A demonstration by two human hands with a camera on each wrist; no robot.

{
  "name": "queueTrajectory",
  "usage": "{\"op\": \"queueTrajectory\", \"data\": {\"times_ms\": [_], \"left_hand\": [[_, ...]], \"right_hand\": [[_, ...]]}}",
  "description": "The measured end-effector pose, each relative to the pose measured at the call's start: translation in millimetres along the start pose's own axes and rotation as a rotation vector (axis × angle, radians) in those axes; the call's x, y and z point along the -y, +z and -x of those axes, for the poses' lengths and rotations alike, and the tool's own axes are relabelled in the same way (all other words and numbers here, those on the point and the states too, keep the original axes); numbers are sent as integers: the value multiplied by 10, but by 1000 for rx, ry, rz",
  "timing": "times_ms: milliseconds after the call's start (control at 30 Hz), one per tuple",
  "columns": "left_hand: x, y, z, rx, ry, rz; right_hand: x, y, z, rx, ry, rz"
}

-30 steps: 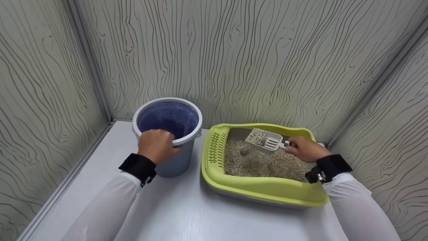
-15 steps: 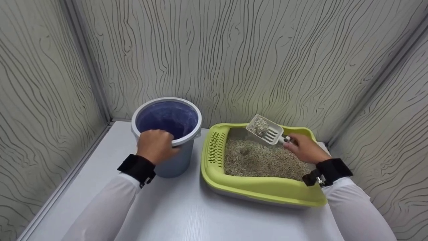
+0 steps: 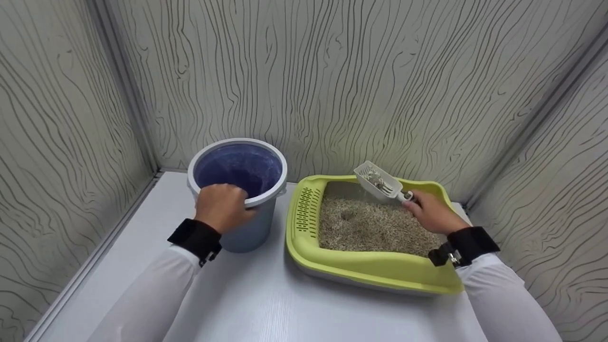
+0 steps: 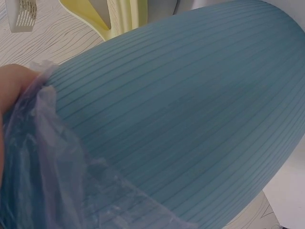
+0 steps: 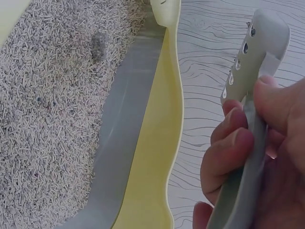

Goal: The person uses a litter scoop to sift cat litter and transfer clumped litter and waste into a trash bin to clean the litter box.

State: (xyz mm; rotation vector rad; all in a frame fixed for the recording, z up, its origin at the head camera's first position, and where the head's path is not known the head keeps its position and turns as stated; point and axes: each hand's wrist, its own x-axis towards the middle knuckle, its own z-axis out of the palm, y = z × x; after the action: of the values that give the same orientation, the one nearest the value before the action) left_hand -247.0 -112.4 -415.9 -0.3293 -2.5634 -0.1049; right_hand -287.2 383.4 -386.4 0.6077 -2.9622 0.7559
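Observation:
My left hand (image 3: 221, 207) grips the near side of the light rim of a blue trash bin (image 3: 249, 230). In the left wrist view a clear plastic bag (image 4: 62, 133) hangs over the bin's ribbed outside, below the thumb. A light grey litter scoop (image 3: 374, 189) is held by its handle in my right hand (image 3: 430, 211). Its slotted bowl, with some pale litter inside, tilts above the back rim of the litter box (image 3: 370, 266). Pale, grainy cat litter (image 3: 380, 230) covers the box's floor, with a small dark dent at the left. Fingers and thumb wrap the handle in the right wrist view.
The litter box, yellow-green on a grey base, stands right of the bin on a white table (image 3: 266, 304). A wood-grain patterned wall (image 3: 304, 85) rises close behind both, and side panels flank the table. The box's left ledge (image 3: 308, 213) is perforated.
My right hand has raised the scoop toward the back of the box and tilted it. Less litter lies in the bowl now. The left hand has kept its place on the bin rim.

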Motion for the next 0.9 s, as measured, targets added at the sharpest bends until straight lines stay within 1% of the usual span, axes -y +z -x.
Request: {"op": "queueTrajectory", "data": {"times_ms": [233, 400, 567, 667, 767, 900], "left_hand": [[-1, -12, -5, 24, -1, 3], [-5, -17, -7, 16, 5, -5], [-2, -4, 4, -17, 11, 6], [-1, 2, 8, -32, 17, 10], [2, 2, 6, -30, 15, 1], [4, -1, 0, -15, 8, -5]], "right_hand": [[13, 29, 49, -29, 10, 71], [26, 37, 65, -28, 30, 75], [64, 10, 68, -7, 59, 77], [73, 7, 69, 4, 52, 90], [59, 24, 68, 17, 24, 102], [28, 38, 84, 61, 24, 118]]}}
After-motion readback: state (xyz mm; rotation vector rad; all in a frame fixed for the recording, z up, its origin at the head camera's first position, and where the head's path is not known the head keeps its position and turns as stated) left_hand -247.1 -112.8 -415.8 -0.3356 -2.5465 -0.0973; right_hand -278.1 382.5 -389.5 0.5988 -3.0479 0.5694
